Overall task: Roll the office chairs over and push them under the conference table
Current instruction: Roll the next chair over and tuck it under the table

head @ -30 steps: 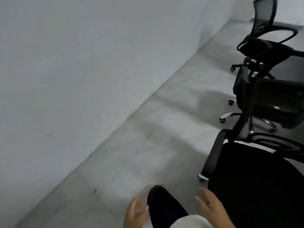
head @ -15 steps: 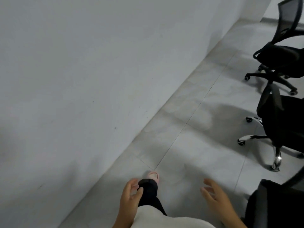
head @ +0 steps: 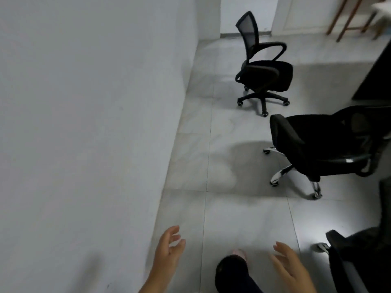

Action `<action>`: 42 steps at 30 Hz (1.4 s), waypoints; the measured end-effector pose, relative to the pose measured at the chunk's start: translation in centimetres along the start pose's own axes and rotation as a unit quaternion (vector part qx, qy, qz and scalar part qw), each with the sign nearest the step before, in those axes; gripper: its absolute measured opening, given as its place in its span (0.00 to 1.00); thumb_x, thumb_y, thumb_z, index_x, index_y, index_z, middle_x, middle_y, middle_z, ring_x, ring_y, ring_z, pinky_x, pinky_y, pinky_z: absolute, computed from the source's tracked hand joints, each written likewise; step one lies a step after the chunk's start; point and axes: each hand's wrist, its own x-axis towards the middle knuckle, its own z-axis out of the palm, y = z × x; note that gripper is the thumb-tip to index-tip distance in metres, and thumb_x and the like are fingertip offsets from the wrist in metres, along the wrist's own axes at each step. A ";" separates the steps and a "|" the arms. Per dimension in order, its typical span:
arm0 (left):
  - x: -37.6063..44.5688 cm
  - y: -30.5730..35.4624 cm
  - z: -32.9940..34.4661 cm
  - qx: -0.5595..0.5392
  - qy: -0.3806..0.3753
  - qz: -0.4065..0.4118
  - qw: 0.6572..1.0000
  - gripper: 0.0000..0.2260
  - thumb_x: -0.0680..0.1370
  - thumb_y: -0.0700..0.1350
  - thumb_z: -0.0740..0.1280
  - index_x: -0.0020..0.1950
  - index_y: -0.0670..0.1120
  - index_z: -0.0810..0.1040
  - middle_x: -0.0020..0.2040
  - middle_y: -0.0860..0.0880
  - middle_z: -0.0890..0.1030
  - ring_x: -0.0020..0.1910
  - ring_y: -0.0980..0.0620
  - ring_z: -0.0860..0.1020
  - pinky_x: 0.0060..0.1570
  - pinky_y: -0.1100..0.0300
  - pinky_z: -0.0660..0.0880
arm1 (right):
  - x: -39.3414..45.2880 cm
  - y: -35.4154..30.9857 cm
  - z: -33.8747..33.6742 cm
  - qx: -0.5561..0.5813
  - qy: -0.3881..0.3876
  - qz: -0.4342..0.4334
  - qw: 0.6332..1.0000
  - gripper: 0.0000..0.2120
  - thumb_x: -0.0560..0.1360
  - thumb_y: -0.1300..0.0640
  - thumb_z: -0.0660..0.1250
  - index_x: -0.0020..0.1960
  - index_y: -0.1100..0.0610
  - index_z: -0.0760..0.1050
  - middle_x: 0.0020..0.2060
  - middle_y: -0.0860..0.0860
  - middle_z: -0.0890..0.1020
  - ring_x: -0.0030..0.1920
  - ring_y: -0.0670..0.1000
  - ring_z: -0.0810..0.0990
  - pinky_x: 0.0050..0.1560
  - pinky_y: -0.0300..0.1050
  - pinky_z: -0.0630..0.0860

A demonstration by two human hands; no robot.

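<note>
Three black office chairs stand along the right of a grey tiled floor. The far chair (head: 264, 68) has a mesh back and black base. A middle chair (head: 323, 144) with a chrome base sits closer, and part of a near chair (head: 357, 261) shows at the bottom right. My left hand (head: 169, 250) hovers low at the bottom centre, fingers relaxed, holding nothing. My right hand (head: 289, 267) is also empty with fingers spread, just left of the near chair and not touching it. A dark table edge (head: 376, 66) shows at the right.
A long white wall (head: 84, 123) runs along the left, close to my left hand. My dark trouser leg and foot (head: 234, 265) step forward between my hands. Wooden furniture legs (head: 349, 17) stand at the top right. Open tiled floor (head: 222, 166) lies between wall and chairs.
The view has swung up and forward, bringing the far chair and the room's end into sight. The near chair has slid to the bottom right edge. Both hands stay empty.
</note>
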 end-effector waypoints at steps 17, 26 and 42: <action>23.5 12.8 24.1 0.082 -0.253 0.056 0.962 0.12 0.74 0.30 0.62 0.55 0.42 0.69 0.49 0.51 0.74 0.40 0.68 0.76 0.38 0.80 0.70 | 18.9 -8.5 -11.5 0.071 0.234 0.038 0.969 0.13 0.74 0.65 0.62 0.57 0.56 0.67 0.54 0.52 0.73 0.52 0.52 0.73 0.51 0.43 0.67; 29.8 17.2 41.0 0.194 -0.530 0.078 0.822 0.14 0.74 0.30 0.62 0.52 0.46 0.70 0.51 0.46 0.74 0.46 0.57 0.74 0.38 0.80 0.70 | 19.1 -9.4 -15.9 0.188 0.478 0.176 0.840 0.15 0.73 0.64 0.64 0.60 0.59 0.69 0.52 0.55 0.74 0.49 0.52 0.72 0.53 0.44 0.66; 23.2 22.5 60.0 0.243 -0.817 0.200 0.483 0.14 0.67 0.54 0.64 0.50 0.61 0.66 0.55 0.58 0.71 0.55 0.61 0.72 0.49 0.70 0.69 | 28.7 -10.4 -23.2 -0.200 0.636 0.406 0.624 0.22 0.44 0.55 0.83 0.30 0.60 0.74 0.24 0.54 0.74 0.22 0.52 0.74 0.18 0.40 0.68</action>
